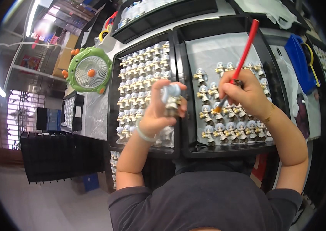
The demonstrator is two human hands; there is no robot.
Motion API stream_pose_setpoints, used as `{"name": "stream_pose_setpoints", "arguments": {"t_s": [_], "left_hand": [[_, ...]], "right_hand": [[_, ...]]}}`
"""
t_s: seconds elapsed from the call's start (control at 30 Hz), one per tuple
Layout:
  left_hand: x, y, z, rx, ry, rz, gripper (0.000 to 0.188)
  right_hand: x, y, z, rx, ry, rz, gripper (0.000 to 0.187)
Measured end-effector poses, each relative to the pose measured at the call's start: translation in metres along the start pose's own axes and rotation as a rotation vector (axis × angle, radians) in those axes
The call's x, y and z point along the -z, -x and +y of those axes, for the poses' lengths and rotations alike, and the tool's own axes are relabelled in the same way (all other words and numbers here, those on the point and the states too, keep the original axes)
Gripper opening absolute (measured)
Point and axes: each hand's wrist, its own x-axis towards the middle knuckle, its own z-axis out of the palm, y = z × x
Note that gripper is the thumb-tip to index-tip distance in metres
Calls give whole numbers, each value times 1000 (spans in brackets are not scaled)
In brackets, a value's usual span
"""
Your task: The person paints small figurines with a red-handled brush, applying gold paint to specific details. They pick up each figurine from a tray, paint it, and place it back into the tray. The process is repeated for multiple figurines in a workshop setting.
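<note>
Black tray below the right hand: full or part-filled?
Part-filled: the black tray has figurines in its nearer rows, but bare white lining shows across its far end.

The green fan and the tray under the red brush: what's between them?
In the head view, another black tray with rows of figures lies between; the left hand holds one figure over it.

The camera sits up on the person's head and looks down and ahead. The dark shirt is near, at the bottom. The left hand and right hand are close too, in the middle, over the black trays. The view is very wide, so the green fan fits in and straight edges bend.
</note>
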Motion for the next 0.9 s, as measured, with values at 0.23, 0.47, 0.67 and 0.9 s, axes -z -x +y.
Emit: {"name": "stream_pose_setpoints", "arguments": {"t_s": [0.23,0.47,0.67,0.9], "left_hand": [[-9,4,1,-44,-151,-123,81],[-18,2,6,-154,-1221,12,63],[-23,2,11,-108,-1458,53,59],[-17,4,3,-159,-1490,74,55]], "right_hand": [[1,-5,15,-1,40,59,20],[-3,-5,16,-21,114,55,20],[-4,-3,11,-49,56,-10,16],[-17,-5,30,117,313,-215,13]]}}
